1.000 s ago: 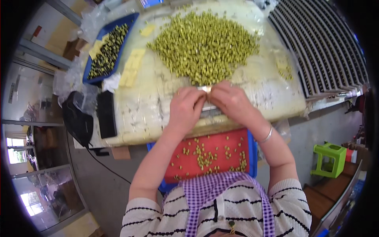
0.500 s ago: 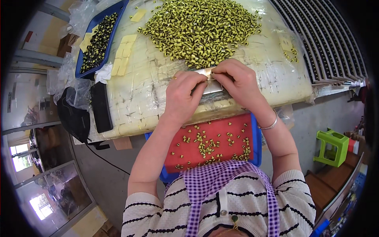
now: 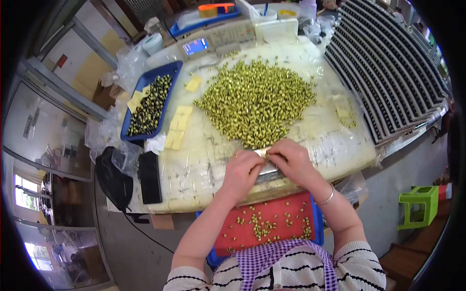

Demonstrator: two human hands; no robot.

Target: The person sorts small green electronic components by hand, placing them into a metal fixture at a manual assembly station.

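- Where the fingertips meet at frame centre, a small brass-coloured metal piece [image 3: 262, 153] is pinched by left hand [image 3: 241, 173] and right hand [image 3: 290, 162].
- Judged light, rigid, slippery; its sides are to be gripped.

Both hands, left [image 3: 241, 170] and right [image 3: 290, 161], pinch one small piece [image 3: 262, 153] (fingertips touching) beside the green-gold heap [image 3: 257, 102].

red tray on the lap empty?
No. The red tray below the table edge holds a scatter of small green-yellow pieces, mostly near its middle.
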